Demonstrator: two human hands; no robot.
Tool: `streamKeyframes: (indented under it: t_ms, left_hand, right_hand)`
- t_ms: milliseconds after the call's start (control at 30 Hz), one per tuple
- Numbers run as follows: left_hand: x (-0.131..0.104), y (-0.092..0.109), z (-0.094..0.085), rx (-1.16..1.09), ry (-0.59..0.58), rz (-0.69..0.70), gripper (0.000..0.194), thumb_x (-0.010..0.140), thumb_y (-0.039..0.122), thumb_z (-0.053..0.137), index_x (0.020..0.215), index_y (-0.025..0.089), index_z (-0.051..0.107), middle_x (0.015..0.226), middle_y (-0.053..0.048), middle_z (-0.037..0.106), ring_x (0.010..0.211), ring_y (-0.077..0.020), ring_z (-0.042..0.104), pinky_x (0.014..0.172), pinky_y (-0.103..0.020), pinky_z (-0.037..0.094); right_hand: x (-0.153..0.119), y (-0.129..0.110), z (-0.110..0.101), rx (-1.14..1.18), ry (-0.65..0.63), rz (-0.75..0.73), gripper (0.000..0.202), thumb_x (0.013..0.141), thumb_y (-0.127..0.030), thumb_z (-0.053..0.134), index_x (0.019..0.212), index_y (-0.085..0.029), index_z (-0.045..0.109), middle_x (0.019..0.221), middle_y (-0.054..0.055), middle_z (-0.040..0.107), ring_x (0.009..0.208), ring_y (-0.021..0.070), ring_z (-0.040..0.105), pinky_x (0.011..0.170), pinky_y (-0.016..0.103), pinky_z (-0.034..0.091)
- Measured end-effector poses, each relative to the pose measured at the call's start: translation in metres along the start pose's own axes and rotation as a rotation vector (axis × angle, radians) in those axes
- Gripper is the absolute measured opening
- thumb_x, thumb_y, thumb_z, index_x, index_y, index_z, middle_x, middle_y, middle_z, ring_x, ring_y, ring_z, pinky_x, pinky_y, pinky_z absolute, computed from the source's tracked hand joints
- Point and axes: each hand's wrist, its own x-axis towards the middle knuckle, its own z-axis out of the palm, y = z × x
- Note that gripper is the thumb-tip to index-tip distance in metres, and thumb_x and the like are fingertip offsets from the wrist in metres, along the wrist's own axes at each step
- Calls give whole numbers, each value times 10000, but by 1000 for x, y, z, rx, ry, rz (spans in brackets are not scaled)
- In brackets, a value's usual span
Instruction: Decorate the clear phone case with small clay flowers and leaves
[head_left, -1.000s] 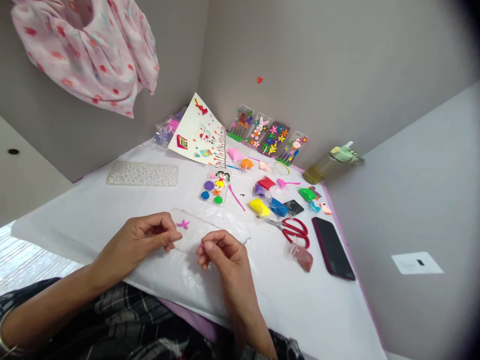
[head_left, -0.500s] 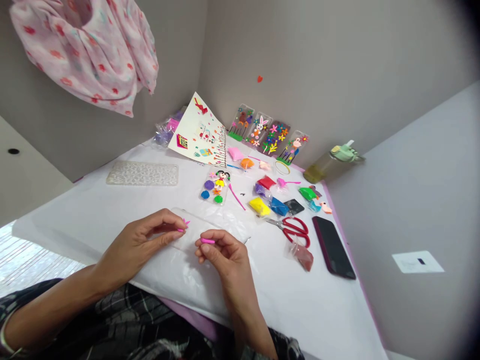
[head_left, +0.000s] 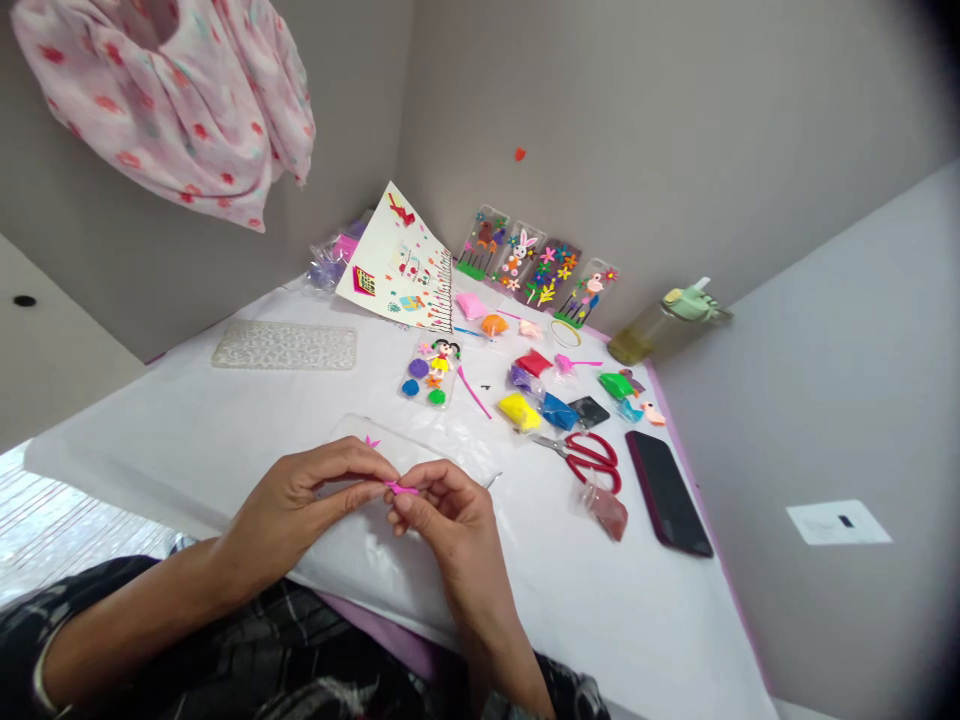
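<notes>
A small roll of bright pink modelling clay (head_left: 405, 490) is pinched between the thumb and fingers of my right hand (head_left: 450, 515). My left hand (head_left: 322, 490) meets it from the other side, its thumb and fingertips closed at the clay's left end. Beneath my hands lies a clear phone case (head_left: 420, 438), partly covered by them. Pink clay petals (head_left: 372, 441) show on the case just beyond my left fingers. Farther back is another clear case (head_left: 451, 392) decorated with a clay girl (head_left: 442, 358) and round clay pieces.
Right of my hands lie red-handled scissors (head_left: 592, 460), a brown clay packet (head_left: 606, 512), a phone (head_left: 667, 493) and several colourful clay packets (head_left: 519, 411). A patterned clear case (head_left: 285, 346) lies left. A bottle (head_left: 664, 320) and decorated cases (head_left: 519, 250) stand behind.
My left hand has moved right, away from the petals on the case, and its fingertips now meet the pink clay in my right hand. My right hand has barely moved.
</notes>
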Motion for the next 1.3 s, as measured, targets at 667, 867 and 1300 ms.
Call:
streamKeyframes:
  t_ms: [667,867,1300]
  left_hand:
    - [5,7,-2,158,-3,-4,133,989,267,674,873,253,736,840,25,734,785,-169,698,771,-230,594]
    - [8,-2,-21,22,42,-158,172,1028,439,761,1082,339,890,1007,27,848,890,-182,814,856,-212,673]
    - [4,1,-22,-129,-23,-249,179,999,430,787,1110,376,917,1148,20,852,1018,-206,868,956,-216,688]
  right_hand:
    - [-13,-7,1,-85,-214,98,348,768,-452,1020,779,-228,754,681,-45,672,618,130,541,636,266,436]
    - [-13,-7,-4,18,-221,122,385,743,-454,1047,787,-213,750,691,-26,730,584,120,588,610,246,459]
    - [-6,1,-6,25,-196,85,346,770,-388,1041,815,-201,753,709,-28,736,604,104,608,630,214,484]
